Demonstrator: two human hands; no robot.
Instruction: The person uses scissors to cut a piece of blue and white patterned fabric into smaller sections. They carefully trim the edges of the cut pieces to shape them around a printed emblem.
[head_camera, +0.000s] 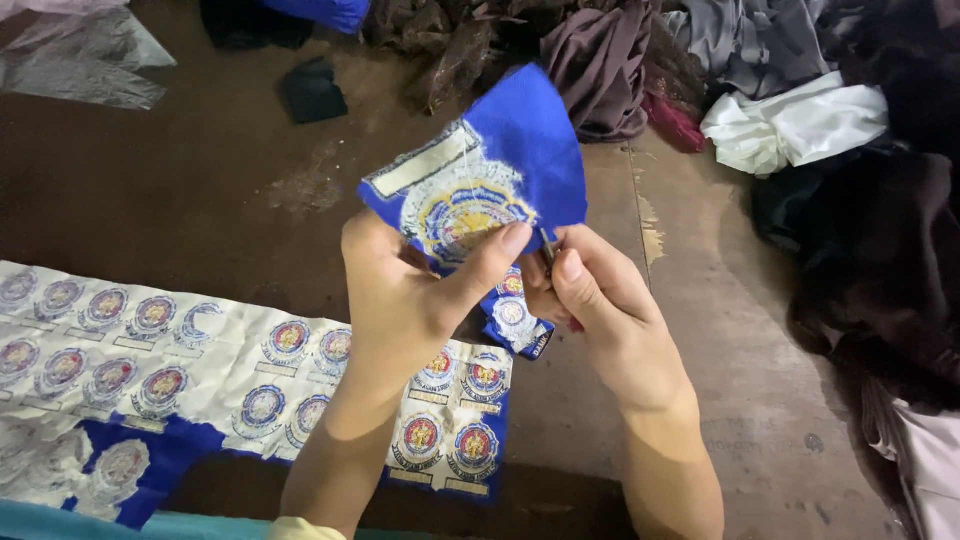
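Observation:
My left hand pinches a blue fabric patch with a round embroidered emblem and a white backing strip, held up over the brown table. My right hand meets it at the patch's lower right edge and grips a small thin dark tool between thumb and fingers; what kind of tool it is stays unclear. A second embroidered blue patch hangs just under both hands.
A white and blue cloth sheet with several rows of round embroidered badges lies at the lower left. Piled fabrics, white, grey, maroon and dark brown, crowd the back and right side. A clear plastic bag sits at top left.

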